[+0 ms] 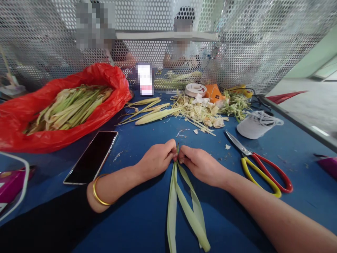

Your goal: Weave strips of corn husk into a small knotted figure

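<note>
Pale leaf strips (172, 211) are seen closest to the camera, their loose ends laid flat on the blue desk (137, 225) and fanned slightly apart. Their long axis runs almost straight away from the viewer, from those loose ends up to one gathered tip, and it is at that far tip that they are held.

The tip is pinched from both sides. The left hand (158, 159) is closed on it from the tip's left, thumb and forefinger pressed together and the other fingers curled under. The right hand (201, 164) is closed on it from the other side in the same way, knuckles up. The hands meet fingertip to fingertip, so neither is nearer the strips than the other. The rest of the strips trails back from the fingertips, between the two forearms.

A gold bangle (98, 192) is worn on the left wrist. To the outer side of the right hand, near it, scissors (260, 168) with red and yellow handles are laid, blades pointed away. A dark phone (92, 156) is laid face up to the outer side of the left hand, and beyond it a red bag (31, 137) is filled with leaves. Well ahead of both hands, trimmings (200, 111) are heaped.
</note>
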{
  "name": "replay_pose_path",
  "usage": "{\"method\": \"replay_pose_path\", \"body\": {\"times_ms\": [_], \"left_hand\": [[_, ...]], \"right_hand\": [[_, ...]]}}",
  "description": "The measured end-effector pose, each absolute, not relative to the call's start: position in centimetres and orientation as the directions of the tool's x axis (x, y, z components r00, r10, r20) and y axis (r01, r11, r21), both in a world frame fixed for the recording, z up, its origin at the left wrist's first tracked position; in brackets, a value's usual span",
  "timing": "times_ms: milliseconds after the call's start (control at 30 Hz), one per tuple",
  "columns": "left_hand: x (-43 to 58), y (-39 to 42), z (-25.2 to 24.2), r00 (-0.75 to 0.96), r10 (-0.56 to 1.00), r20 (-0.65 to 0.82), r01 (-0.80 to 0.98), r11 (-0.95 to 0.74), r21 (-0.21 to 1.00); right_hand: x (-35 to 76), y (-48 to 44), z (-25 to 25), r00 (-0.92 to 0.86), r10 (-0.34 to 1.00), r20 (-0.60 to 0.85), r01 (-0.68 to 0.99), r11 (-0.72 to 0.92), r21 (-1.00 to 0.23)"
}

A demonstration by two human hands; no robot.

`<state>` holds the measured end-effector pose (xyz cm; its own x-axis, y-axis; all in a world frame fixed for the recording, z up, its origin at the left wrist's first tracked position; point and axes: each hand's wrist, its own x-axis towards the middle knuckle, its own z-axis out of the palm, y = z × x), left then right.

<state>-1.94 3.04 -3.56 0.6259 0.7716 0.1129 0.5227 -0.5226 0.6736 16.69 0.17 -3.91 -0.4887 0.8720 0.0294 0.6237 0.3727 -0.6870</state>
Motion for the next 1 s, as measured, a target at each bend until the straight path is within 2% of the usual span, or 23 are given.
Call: {"method": "replay_pose_path", "body": {"times_ms": [100, 233, 333, 433, 733, 1000], "left_hand": [[-2.0, 3.4, -3.8, 0.593, 0.802, 0.069, 0.484, -0.424, 0.765], [-2.2, 4.1, -4.3, 0.592, 0.806, 0.005, 0.285, -0.215, 0.934], [-2.1, 4.2, -4.3, 0.544, 0.839, -0.023, 0.232, -0.124, 0.965], [-1.9, 3.9, -3.8, 0.468, 0.883, -0.032, 0.246, -0.095, 0.965], [0.6, 2.1, -3.0, 0.198, 0.979, -0.051, 0.224, 0.006, 0.975], [0.5, 1.5, -2.0, 0.006, 0.999, 0.041, 0.23, -0.042, 0.972]], "right_hand": [[16.8, 0.4, -4.1, -0.467, 0.883, 0.042, 0.574, 0.339, -0.745], [16.6, 0.7, -4.4, -0.412, 0.91, 0.038, 0.376, 0.208, -0.903], [16.2, 0.7, -4.6, -0.346, 0.935, 0.078, 0.266, 0.177, -0.947], [15.7, 0.7, -4.9, -0.297, 0.95, 0.098, 0.225, 0.169, -0.959], [16.0, 1.0, -5.8, -0.3, 0.945, 0.129, 0.299, 0.222, -0.928], [15.6, 0.8, -5.6, -0.226, 0.962, 0.156, 0.366, 0.232, -0.901]]}}
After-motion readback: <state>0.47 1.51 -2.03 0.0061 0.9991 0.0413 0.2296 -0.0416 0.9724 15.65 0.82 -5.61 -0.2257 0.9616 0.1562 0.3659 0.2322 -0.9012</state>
